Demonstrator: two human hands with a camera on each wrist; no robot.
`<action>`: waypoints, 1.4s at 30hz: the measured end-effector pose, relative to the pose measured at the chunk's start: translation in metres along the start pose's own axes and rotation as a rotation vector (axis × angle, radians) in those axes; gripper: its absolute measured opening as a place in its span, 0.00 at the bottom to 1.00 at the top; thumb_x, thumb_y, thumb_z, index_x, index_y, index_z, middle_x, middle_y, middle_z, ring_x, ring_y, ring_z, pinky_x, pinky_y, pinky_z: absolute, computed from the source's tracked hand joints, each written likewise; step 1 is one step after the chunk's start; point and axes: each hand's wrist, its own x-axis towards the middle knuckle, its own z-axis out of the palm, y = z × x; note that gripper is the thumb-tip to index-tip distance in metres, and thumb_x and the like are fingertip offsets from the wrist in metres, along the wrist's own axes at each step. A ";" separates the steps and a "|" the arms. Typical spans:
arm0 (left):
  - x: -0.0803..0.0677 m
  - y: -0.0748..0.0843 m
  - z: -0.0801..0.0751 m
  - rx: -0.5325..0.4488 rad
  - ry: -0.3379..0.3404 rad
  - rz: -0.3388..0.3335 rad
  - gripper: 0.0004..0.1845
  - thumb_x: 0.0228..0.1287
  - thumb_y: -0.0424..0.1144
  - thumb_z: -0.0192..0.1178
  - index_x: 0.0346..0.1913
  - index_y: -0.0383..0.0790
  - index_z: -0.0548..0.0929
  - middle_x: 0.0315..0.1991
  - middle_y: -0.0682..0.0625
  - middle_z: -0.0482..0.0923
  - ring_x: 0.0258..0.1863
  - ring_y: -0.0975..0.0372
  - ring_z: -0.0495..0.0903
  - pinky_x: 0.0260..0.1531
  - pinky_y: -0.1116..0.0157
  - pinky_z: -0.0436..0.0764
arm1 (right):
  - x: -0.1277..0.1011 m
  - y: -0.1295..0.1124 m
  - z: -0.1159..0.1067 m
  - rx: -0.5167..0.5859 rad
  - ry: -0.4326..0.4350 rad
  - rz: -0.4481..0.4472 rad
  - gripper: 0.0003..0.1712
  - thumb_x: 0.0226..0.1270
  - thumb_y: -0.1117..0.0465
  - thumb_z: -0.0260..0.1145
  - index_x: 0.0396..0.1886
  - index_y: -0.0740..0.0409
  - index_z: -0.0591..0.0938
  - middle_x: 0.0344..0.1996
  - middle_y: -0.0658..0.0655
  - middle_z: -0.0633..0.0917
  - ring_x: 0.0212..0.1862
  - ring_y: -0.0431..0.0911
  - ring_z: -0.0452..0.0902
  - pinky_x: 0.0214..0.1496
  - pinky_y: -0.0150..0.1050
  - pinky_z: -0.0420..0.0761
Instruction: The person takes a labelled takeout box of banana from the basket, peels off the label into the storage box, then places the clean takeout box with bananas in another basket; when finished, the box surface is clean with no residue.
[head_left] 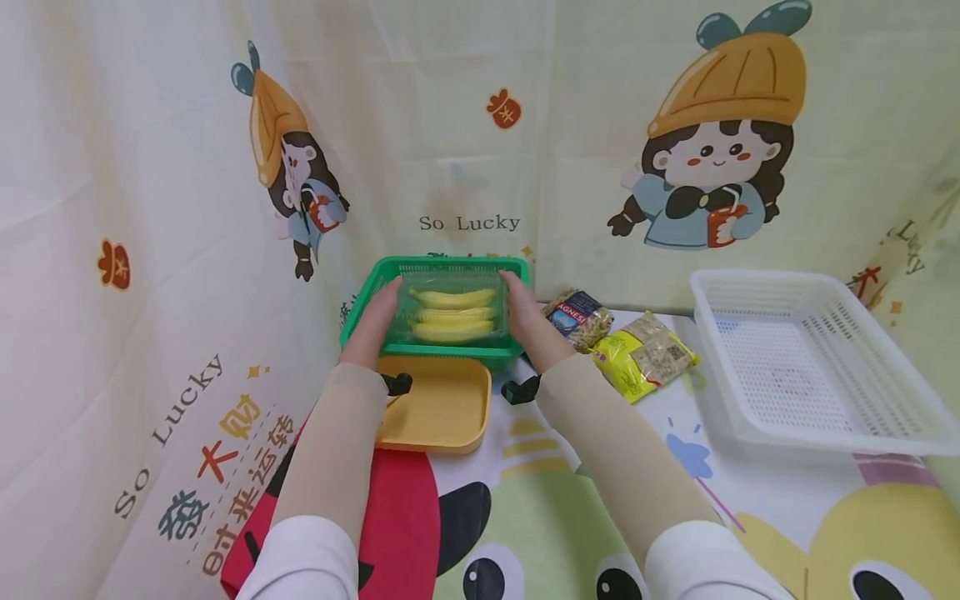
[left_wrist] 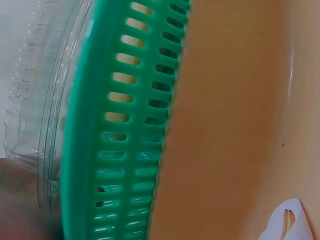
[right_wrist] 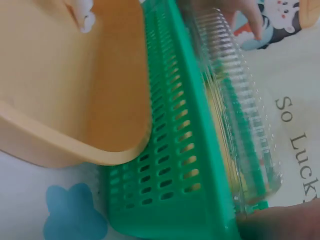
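A clear plastic box [head_left: 453,283] with several yellow bananas [head_left: 453,317] in it lies within the rim of a green slotted basket [head_left: 450,353]. My left hand [head_left: 377,321] grips the box's left end and my right hand [head_left: 531,323] grips its right end. From the right wrist, the box lid [right_wrist: 245,105] rises above the basket rim, with the fingers of the left hand [right_wrist: 245,15] at its far end. Whether the box touches the basket floor, I cannot tell. The left wrist view blurs the left hand [left_wrist: 22,205] beside the box edge.
An orange tray [head_left: 442,408] stands right in front of the basket, with a small white piece [left_wrist: 290,222] in it. Right of the basket lie a bag labelled Agnesi [head_left: 576,319] and a yellow bag [head_left: 643,354]. Farther right is a white basket [head_left: 795,367]. Printed curtains hang behind and left.
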 end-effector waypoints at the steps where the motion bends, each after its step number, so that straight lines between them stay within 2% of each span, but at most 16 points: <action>1: 0.001 -0.001 0.000 -0.009 -0.011 -0.013 0.40 0.73 0.69 0.28 0.80 0.55 0.41 0.82 0.51 0.35 0.80 0.51 0.36 0.78 0.48 0.41 | 0.002 0.001 0.001 -0.015 0.017 0.007 0.43 0.75 0.41 0.51 0.81 0.46 0.45 0.81 0.52 0.39 0.81 0.50 0.31 0.82 0.46 0.39; 7: 0.006 -0.007 0.002 -0.025 -0.046 -0.055 0.45 0.68 0.75 0.28 0.80 0.56 0.39 0.82 0.51 0.32 0.80 0.50 0.35 0.77 0.45 0.41 | 0.006 0.007 0.004 -0.089 0.057 0.028 0.41 0.75 0.37 0.48 0.81 0.43 0.50 0.81 0.50 0.42 0.81 0.50 0.33 0.81 0.52 0.41; 14: 0.016 -0.009 0.003 -0.054 0.005 -0.106 0.42 0.70 0.72 0.28 0.80 0.54 0.43 0.82 0.50 0.37 0.80 0.49 0.39 0.77 0.45 0.44 | 0.012 0.014 0.005 -0.168 0.030 -0.006 0.36 0.76 0.36 0.43 0.80 0.37 0.52 0.81 0.47 0.44 0.81 0.48 0.35 0.81 0.52 0.42; 21: 0.007 -0.006 0.004 -0.036 -0.046 -0.059 0.42 0.72 0.70 0.32 0.80 0.54 0.39 0.82 0.50 0.31 0.80 0.49 0.35 0.77 0.44 0.44 | 0.011 0.019 0.007 -0.196 0.033 0.031 0.41 0.75 0.32 0.42 0.81 0.39 0.45 0.81 0.47 0.42 0.81 0.49 0.33 0.81 0.53 0.40; 26: 0.001 -0.006 0.006 -0.047 -0.046 -0.069 0.43 0.72 0.70 0.33 0.80 0.52 0.40 0.82 0.49 0.33 0.80 0.49 0.36 0.77 0.45 0.44 | 0.012 0.021 0.008 -0.192 0.023 0.047 0.41 0.74 0.31 0.42 0.81 0.36 0.45 0.81 0.46 0.41 0.81 0.49 0.33 0.81 0.54 0.41; 34: 0.006 -0.010 0.007 -0.032 -0.081 -0.069 0.44 0.68 0.74 0.34 0.80 0.57 0.39 0.82 0.51 0.31 0.80 0.48 0.36 0.76 0.41 0.46 | 0.012 0.023 0.009 -0.164 0.045 0.047 0.43 0.73 0.30 0.43 0.81 0.38 0.46 0.81 0.45 0.43 0.81 0.47 0.35 0.81 0.51 0.41; 39: 0.010 -0.012 0.008 -0.014 -0.074 -0.057 0.47 0.66 0.76 0.33 0.80 0.57 0.38 0.82 0.52 0.30 0.80 0.48 0.34 0.76 0.41 0.44 | 0.013 0.024 0.009 -0.152 0.043 0.033 0.43 0.73 0.30 0.44 0.81 0.38 0.46 0.81 0.44 0.43 0.81 0.46 0.35 0.82 0.50 0.41; 42: 0.008 -0.014 0.009 -0.017 -0.049 -0.050 0.49 0.65 0.77 0.33 0.80 0.55 0.36 0.81 0.52 0.29 0.80 0.49 0.34 0.76 0.42 0.44 | 0.014 0.025 0.009 -0.164 0.044 -0.007 0.42 0.75 0.33 0.44 0.81 0.40 0.47 0.81 0.45 0.44 0.81 0.46 0.36 0.82 0.50 0.42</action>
